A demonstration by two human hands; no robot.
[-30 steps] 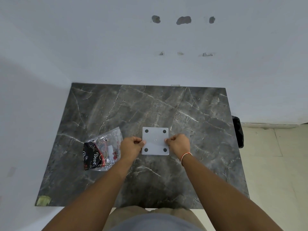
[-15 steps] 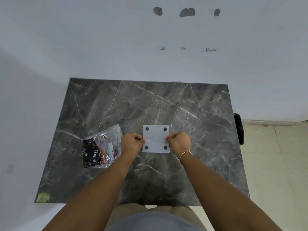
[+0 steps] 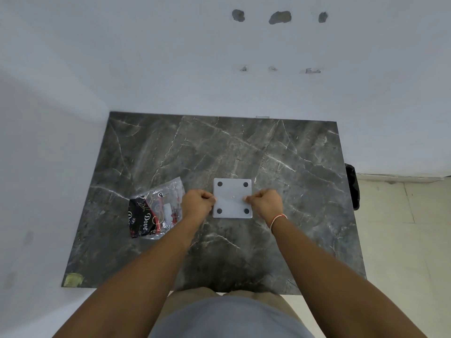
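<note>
Both hands pinch the white square plate [image 3: 232, 201] at mid-edge: left hand [image 3: 196, 204] on its left side, right hand [image 3: 267, 203] on its right side, fingers curled, thumb tips pressed onto the top face. The plate appears to lie flat on the dark marble table [image 3: 244, 147], with four black dots at its corners and a small mark at its centre; whether it is lifted clear cannot be told. Left of the plate, just beside the left hand, lies a clear plastic packet [image 3: 156, 211] with black printing.

Risk, as judged: the grip takes only narrow edge margins. An uneven pull could tilt the plate or let it slip, and smooth stone would let it slide. The left wrist could brush the packet.
</note>
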